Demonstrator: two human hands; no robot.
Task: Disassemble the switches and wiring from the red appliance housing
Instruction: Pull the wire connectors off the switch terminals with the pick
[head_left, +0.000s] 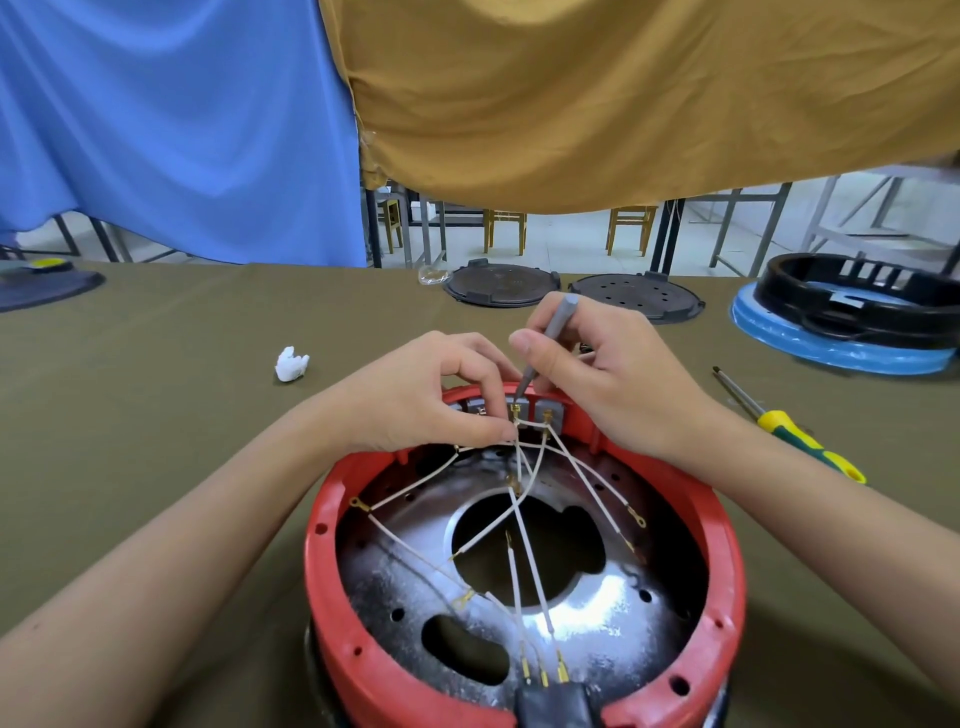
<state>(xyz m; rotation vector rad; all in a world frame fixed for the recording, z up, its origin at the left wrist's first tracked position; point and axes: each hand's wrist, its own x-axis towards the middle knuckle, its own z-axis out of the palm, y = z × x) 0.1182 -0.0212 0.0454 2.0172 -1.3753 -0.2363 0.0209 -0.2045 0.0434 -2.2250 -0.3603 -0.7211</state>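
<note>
A workshop: cloth-covered bench (156, 415), screwdriver (789, 426), loose appliance lids (501, 285), hung cloth screens (623, 93).

White wires (524, 499) criss-cross red housing (332, 499) interior, blocking reach.

Red housing (524, 545), white wires (519, 551), olive tablecloth (182, 364).

Bright, even daylight, w/ the pale floor beyond the curtains (597, 104) near blown out. Glare on the metal plate (582, 618) just below the hands. Shadows soft, faint under both forearms. Strong wide-angle bend at the edges; table (156, 405) edge curves. Hands sharp, far right corner smeared.
</note>
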